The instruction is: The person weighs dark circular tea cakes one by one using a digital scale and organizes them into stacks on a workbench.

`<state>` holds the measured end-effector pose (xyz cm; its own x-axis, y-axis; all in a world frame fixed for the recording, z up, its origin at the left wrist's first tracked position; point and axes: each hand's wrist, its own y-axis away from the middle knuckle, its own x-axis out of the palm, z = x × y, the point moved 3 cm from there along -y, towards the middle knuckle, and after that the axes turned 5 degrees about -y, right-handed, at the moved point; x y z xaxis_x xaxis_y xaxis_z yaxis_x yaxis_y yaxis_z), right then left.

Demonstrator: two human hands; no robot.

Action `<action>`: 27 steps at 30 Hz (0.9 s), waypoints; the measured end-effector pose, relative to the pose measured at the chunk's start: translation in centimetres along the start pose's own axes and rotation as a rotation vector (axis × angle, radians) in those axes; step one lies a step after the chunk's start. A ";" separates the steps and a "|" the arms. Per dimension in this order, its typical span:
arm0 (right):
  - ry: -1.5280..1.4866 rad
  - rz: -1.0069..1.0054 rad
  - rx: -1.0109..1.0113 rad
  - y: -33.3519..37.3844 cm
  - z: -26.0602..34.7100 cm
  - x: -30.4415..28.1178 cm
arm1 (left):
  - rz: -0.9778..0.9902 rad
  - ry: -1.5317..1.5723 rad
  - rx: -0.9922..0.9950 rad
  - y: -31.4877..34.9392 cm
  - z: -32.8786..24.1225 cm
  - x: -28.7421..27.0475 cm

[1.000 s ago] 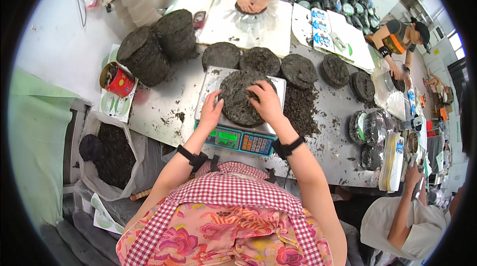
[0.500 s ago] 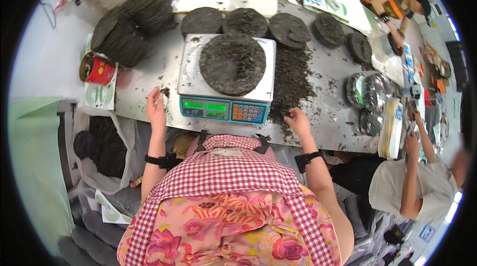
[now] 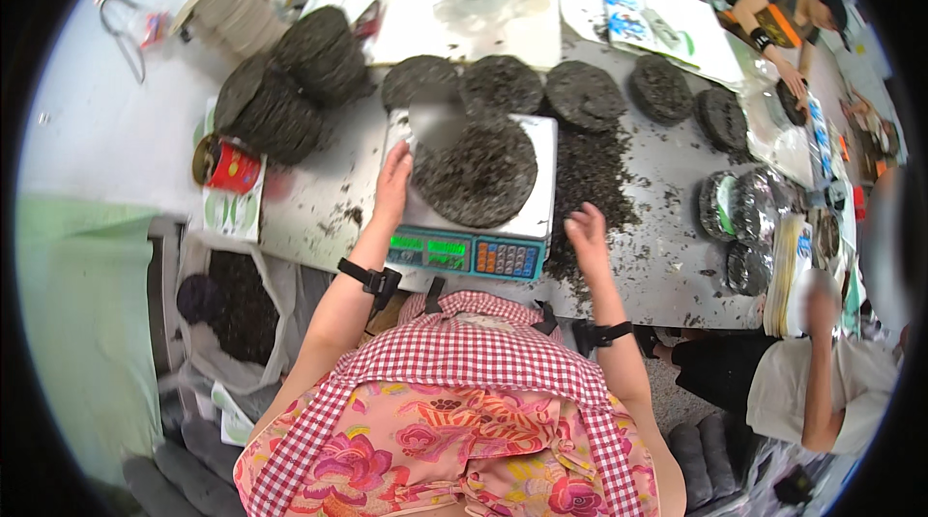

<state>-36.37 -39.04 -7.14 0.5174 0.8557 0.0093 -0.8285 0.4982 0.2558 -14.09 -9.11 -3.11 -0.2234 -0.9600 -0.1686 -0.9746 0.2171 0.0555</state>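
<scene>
A round dark cake of pressed tea leaves (image 3: 476, 171) lies on the white platform of a digital scale (image 3: 466, 248) with a green display. My left hand (image 3: 391, 185) rests at the platform's left edge, fingers touching the cake's rim. My right hand (image 3: 587, 235) hovers just right of the scale, fingers loosely curled over loose dark tea leaves (image 3: 592, 179) scattered on the grey table (image 3: 667, 256). Whether it holds leaves is unclear.
Several round tea cakes (image 3: 503, 84) line the table behind the scale, with stacks (image 3: 290, 82) at far left. A red tin (image 3: 230, 167) stands left. A bag of loose leaves (image 3: 237, 309) sits below the table. Other people work opposite and right; foil-wrapped discs (image 3: 744, 213) lie right.
Both hands left the cake and dropped to the table's near edge half a second ago. Now my left hand is back at the cake's left rim and my right is beside the scale.
</scene>
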 end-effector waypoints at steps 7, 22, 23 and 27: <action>-0.617 -0.329 0.362 -1.1 3.1 1.3 | 0.201 -0.238 0.157 -1.1 -1.5 17.5; -1.086 -0.898 -0.090 -32.7 3.6 -28.1 | 0.363 -0.147 0.053 -3.6 -5.9 15.6; -1.036 -1.055 0.023 -33.1 3.7 -28.0 | 0.316 -0.160 0.021 -3.1 -5.5 14.3; -0.655 -0.842 -0.017 -31.7 -0.5 -28.7 | 0.280 -0.158 0.023 -1.5 -5.6 12.5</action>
<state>-25.08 -79.31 -15.98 0.9347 -0.0044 0.3553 -0.1511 0.9002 0.4085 -15.36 -22.41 0.17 -0.4808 -0.8235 -0.3012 -0.8747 0.4744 0.0994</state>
